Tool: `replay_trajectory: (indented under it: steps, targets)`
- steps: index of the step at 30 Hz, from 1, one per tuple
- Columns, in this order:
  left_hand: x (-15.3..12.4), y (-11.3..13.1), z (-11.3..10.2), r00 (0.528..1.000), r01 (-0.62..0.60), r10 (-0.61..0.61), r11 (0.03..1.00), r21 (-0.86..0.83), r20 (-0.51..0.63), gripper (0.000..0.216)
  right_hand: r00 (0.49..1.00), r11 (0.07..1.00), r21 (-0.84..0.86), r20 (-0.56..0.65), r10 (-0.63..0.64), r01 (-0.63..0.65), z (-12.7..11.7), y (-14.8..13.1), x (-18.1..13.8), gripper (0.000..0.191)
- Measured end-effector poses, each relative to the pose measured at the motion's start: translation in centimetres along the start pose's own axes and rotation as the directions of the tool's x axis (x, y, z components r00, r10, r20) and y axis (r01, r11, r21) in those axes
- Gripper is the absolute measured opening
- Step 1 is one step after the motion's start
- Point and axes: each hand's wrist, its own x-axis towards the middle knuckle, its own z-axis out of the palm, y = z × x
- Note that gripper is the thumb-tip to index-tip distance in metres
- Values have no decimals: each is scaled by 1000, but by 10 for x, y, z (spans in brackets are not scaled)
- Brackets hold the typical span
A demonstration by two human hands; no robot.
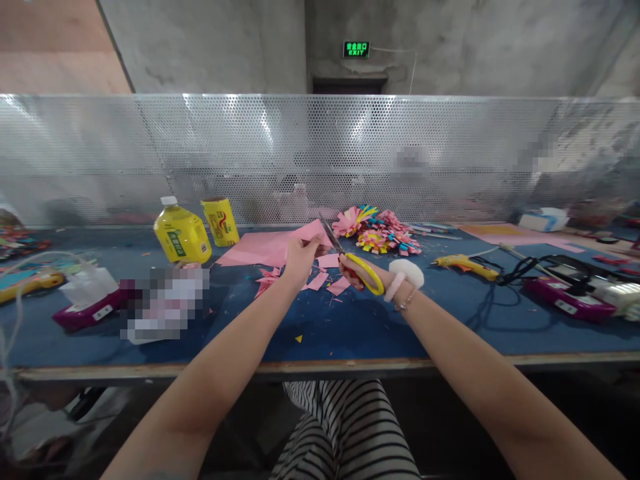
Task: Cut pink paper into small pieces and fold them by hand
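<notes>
My left hand [301,256] pinches a sheet of pink paper [311,231] above the blue table. Yellow-handled scissors [367,272] are gripped in my right hand [353,270], their blades [329,232] pointing up and left, close to the paper's right edge. Whether the blades touch the paper I cannot tell. Under both hands lie cut pink paper pieces [317,280]. A larger pink sheet [255,249] rests flat to the left of my left hand. Beyond the scissors sits a pile of fringed paper flowers [377,231] in pink, yellow and blue.
Left stand a yellow liquid bottle [183,233] and a yellow can [221,222]. Yellow glue guns lie at the right [467,265] and far left. Purple power strips [570,299] with cables flank the work area. A perforated metal screen [320,153] closes the table's back.
</notes>
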Motion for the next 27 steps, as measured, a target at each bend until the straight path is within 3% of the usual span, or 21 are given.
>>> replay_trajectory:
  steps: [10, 18, 27]
  targets:
    - [2, -1, -1, 998, -36, 38, 998, -41, 42, 17, 1000, 1000, 12, 30, 9, -9, -2, 2, 1, 39]
    - [0, 4, 0, 999, 38, -37, 999, -38, 13, 15, 999, 999, 15, 28, 30, -30, -1, 2, 1, 39]
    - [-2, 8, 1, 989, 146, -146, 969, -200, 16, 13, 999, 999, -27, 36, 21, -20, 1, -1, -2, 41]
